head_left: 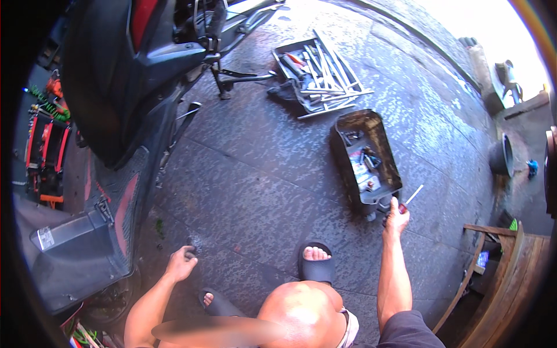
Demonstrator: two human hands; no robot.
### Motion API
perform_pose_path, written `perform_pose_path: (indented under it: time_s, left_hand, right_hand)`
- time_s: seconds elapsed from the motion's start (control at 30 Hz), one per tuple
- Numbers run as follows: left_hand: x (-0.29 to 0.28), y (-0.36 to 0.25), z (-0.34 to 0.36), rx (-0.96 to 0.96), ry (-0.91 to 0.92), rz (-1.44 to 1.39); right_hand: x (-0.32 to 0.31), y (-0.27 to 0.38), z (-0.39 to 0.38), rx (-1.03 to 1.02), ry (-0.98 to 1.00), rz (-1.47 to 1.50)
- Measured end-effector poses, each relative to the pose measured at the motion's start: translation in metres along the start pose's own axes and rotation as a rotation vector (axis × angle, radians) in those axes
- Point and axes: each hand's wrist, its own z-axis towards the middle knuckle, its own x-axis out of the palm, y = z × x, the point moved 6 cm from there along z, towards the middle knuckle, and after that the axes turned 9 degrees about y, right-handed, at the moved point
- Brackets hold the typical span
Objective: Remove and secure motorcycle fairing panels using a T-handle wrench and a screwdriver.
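Note:
My right hand (396,219) is closed around a screwdriver with a red handle (402,207), its pale shaft pointing up and to the right. That hand is at the near end of a long black bin (343,174); whether its fingers also touch the bin cannot be told. Small metal parts and a clear plastic packet (366,178) lie inside the bin. My left hand (181,264) hangs low near the floor at the left, fingers loosely bent and apart, with dark fingertips. I see nothing held in it.
A motor scooter (110,87) fills the left side, its kickstand (246,75) down. Beyond the bin lies a black tray (279,58) of wrenches and other tools. A wooden bench (510,278) stands at right, with a dark bucket (500,155) farther off. My sandalled foot (317,264) is near the bin.

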Motion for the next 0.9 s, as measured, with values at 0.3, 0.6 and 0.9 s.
perform_pose_path:
  time_s: [0.3,0.6,0.9]
  left_hand:
    - [-0.007,0.007,-0.006,0.001,-0.065,-0.019]
    - [0.017,-0.031,0.019,0.013,0.035,0.085]
    - [0.006,-0.038,0.024,0.045,0.026,0.131]
  right_hand:
    - [0.017,-0.008,-0.008,0.042,0.013,0.096]
    - [-0.022,-0.042,0.034,-0.141,-0.138,-0.068]
    - [0.002,0.013,0.016,-0.158,0.091,-0.454]
